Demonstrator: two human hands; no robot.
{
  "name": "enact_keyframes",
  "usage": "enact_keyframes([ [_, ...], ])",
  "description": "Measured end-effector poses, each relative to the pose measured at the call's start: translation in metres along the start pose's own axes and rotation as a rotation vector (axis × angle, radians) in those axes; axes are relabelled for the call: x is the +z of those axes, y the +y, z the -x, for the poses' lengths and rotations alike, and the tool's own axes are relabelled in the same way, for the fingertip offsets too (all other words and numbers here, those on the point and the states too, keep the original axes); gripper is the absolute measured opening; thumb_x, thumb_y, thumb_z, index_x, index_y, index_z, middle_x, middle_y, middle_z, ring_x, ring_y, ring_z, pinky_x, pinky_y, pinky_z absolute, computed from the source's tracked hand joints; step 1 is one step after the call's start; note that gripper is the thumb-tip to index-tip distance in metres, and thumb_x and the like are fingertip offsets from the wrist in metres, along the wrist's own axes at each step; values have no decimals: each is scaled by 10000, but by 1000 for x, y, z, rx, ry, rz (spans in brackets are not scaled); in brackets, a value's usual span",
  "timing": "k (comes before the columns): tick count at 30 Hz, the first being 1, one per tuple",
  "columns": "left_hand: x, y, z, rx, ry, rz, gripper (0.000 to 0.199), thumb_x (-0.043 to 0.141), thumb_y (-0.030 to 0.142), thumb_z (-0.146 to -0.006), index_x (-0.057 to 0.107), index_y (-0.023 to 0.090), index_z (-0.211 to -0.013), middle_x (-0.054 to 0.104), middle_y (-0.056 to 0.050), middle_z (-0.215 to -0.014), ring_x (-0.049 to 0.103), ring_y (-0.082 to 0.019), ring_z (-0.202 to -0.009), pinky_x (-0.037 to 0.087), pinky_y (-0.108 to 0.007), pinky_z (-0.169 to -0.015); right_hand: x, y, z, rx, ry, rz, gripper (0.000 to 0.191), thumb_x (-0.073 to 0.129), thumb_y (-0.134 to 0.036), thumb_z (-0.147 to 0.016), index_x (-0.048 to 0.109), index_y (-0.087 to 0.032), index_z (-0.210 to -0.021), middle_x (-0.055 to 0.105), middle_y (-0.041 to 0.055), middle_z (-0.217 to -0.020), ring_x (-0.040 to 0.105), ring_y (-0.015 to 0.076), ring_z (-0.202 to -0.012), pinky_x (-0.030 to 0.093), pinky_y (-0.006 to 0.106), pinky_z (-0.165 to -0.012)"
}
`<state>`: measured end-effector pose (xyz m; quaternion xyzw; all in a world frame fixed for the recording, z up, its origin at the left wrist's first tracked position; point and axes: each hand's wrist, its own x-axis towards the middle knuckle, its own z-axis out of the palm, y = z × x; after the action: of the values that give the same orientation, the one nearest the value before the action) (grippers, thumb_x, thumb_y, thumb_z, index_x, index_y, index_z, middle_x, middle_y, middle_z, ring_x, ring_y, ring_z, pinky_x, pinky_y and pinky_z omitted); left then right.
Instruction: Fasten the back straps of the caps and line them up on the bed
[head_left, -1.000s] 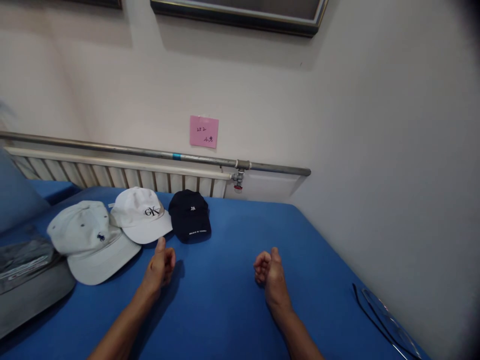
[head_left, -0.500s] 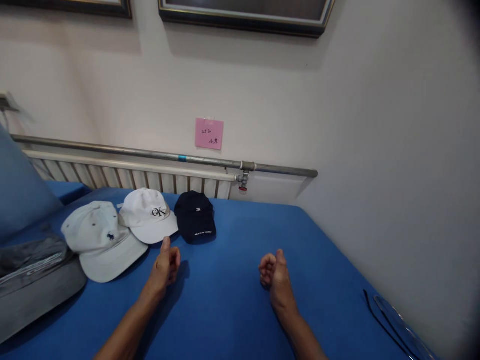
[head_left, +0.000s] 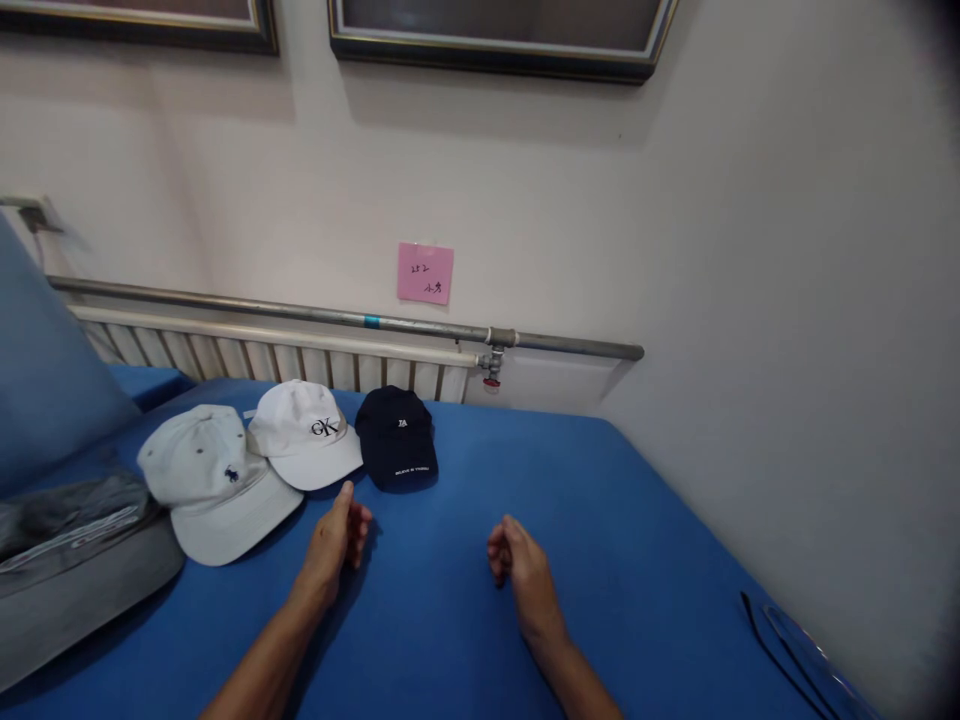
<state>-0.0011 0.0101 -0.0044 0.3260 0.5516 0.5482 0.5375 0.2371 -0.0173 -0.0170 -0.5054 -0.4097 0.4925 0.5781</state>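
Observation:
My left hand (head_left: 336,540) hovers over the blue surface, just in front of the white cap (head_left: 304,435) with dark letters and the navy cap (head_left: 397,440). Its thumb points up and away from half-bent fingers, and nothing is held. To the right, my right hand (head_left: 521,565) is also empty, its fingers loosely curled and turned inward beside the thumb. The pale cap (head_left: 217,485) with a small dark emblem lies left of the white one. A grey cap or visor (head_left: 82,580) is farthest left, cut off by the picture edge.
A blue-covered bed or table (head_left: 442,640) spreads beneath everything. Eyeglasses (head_left: 795,650) rest near its right edge by the wall. Behind run a metal pipe (head_left: 300,312) and a radiator (head_left: 217,350). A blue cushion-like thing (head_left: 52,370) stands at left; a pink note (head_left: 425,274) hangs above.
My right hand has moved left, toward my left hand, and its thumb has tipped inward. My left hand's fingers have loosened slightly. The view has shifted a little; the caps lie as before.

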Motion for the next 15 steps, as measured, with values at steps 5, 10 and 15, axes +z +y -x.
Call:
enact_keyframes([
  [5,5,-8,-5,14,16,36,670,594,785,-596,600,133,-750,570,-5,-591,509,-125,-459,399,-236,-390,41,9,-13,208,-67,-250,413,725,-552,-709,652,-152,-781,638,28,-689,556,131,-537,405,225,-420],
  [10,6,-11,-3,49,-11,38,640,633,748,-606,611,125,-753,580,-2,-588,519,-126,-466,410,-236,-394,86,14,-37,406,-146,-433,372,602,-490,-853,642,-122,-823,675,99,-776,626,158,-617,478,248,-483],
  [15,5,-13,-7,59,-15,45,641,644,748,-595,609,128,-751,578,4,-578,507,-119,-442,399,-227,-372,107,15,-59,473,-159,-622,312,453,-413,-959,595,-163,-837,666,57,-795,618,108,-606,425,186,-466],
])
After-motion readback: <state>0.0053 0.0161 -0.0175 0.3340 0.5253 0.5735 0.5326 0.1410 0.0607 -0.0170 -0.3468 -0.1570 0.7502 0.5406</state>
